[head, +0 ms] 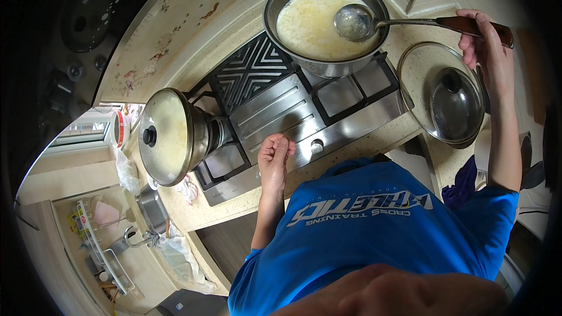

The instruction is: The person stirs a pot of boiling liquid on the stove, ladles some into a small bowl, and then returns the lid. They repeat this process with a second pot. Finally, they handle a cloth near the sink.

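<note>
At the right, my right hand point(487, 46) holds the brown handle of a metal ladle point(408, 22). The ladle's bowl, with some liquid in it, is over a wide steel pot point(327, 66) on the gas stove. Inside the pot is a pale, lumpy, yellowish-white liquid point(307, 22); whether the bowl touches it I cannot tell. My left hand point(275, 151) hovers over the stove's front edge beside a control knob point(317, 145), its fingers curled against the thumb with nothing visible in them.
Left on the stove stands a second pot point(202, 134) under a glass lid point(164, 136). A larger glass lid point(439, 92) lies on the counter at right, a smaller lidded item beneath or on it. A purple cloth point(461, 184) is nearby. The sink point(151, 210) is far left.
</note>
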{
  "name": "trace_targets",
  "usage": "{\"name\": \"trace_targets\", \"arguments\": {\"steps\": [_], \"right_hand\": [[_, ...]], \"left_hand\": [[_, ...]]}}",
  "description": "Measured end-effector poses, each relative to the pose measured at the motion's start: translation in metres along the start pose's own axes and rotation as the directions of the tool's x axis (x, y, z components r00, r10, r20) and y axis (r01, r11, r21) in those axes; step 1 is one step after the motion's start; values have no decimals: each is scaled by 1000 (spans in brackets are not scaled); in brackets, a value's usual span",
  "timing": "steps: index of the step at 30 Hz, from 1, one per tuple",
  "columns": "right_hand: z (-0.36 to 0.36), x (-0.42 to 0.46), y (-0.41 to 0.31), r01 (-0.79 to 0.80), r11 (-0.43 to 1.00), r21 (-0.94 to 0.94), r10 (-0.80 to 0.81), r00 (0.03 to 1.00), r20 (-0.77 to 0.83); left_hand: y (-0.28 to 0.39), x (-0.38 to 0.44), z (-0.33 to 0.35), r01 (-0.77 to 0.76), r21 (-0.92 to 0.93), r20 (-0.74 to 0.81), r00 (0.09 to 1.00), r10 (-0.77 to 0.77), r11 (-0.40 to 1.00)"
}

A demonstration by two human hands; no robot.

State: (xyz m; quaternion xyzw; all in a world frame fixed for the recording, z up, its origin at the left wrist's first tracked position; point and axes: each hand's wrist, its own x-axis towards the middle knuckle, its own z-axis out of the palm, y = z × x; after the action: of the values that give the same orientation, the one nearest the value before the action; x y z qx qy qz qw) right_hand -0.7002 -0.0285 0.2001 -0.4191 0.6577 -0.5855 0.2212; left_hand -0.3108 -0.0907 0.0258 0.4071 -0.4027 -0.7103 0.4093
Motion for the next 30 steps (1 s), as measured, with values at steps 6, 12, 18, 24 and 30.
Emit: {"name": "trace_targets", "arguments": {"steps": [6,12,18,24,30], "right_hand": [[0,-4,-3,-5,1000,27,5,1000,27],[16,-10,-14,19,1000,22,-21,992,128],[41,-19,-16,286,956,-61,-259,925,277],[59,-12,-16,906,369,-206,-692,416,590],[62,-24,-21,860,456,-231,-565,480,671]], "left_hand": [[-3,4,-4,-4,-7,22,1000,5,1000],[-4,5,-6,-9,-9,33,999,9,1000],[-5,4,-9,-5,-14,27,1000,6,1000],[-6,4,-14,5,-22,11,1000,-5,1000],[-6,7,-12,0,-25,21,1000,1,1000]]}}
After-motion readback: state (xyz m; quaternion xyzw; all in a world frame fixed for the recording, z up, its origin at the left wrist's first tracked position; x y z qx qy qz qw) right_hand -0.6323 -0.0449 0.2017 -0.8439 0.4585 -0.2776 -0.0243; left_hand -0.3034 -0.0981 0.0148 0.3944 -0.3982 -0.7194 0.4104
